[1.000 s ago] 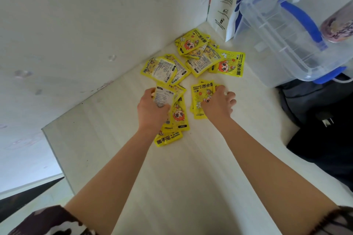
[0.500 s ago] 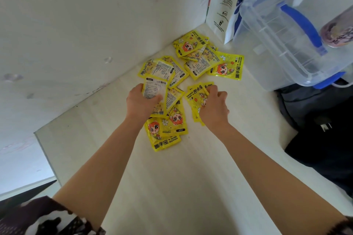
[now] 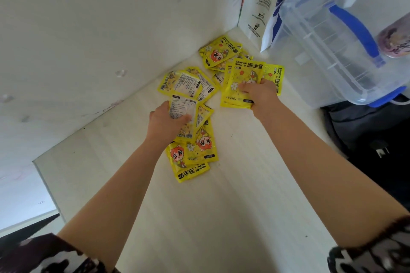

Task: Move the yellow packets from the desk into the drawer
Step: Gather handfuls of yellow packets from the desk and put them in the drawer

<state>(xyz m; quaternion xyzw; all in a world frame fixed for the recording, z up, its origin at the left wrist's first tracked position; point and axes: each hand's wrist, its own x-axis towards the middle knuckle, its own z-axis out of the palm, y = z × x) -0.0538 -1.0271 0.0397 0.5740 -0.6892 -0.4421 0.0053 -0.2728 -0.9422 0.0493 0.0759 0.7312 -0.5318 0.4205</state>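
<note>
Several yellow hand-warmer packets lie scattered on the pale desk [image 3: 221, 217] near the wall corner. My left hand [image 3: 165, 123] grips a small stack of packets [image 3: 184, 115], the top one showing its white printed back. My right hand [image 3: 258, 93] holds another stack of yellow packets [image 3: 240, 82], lifted over the far pile. Loose packets remain by the corner [image 3: 219, 54], by the wall [image 3: 182, 83] and just under my left hand [image 3: 190, 162]. No drawer is in view.
A clear plastic storage box with blue handles [image 3: 346, 35] stands at the right. A white paper bag [image 3: 263, 0] leans in the back corner. A black bag [image 3: 372, 146] sits at the desk's right side. The white wall [image 3: 99, 29] runs along the left.
My right hand has lifted its stack off the desk and carried it farther, toward the corner pile. My left hand has kept hold of its packets and shifted only slightly.
</note>
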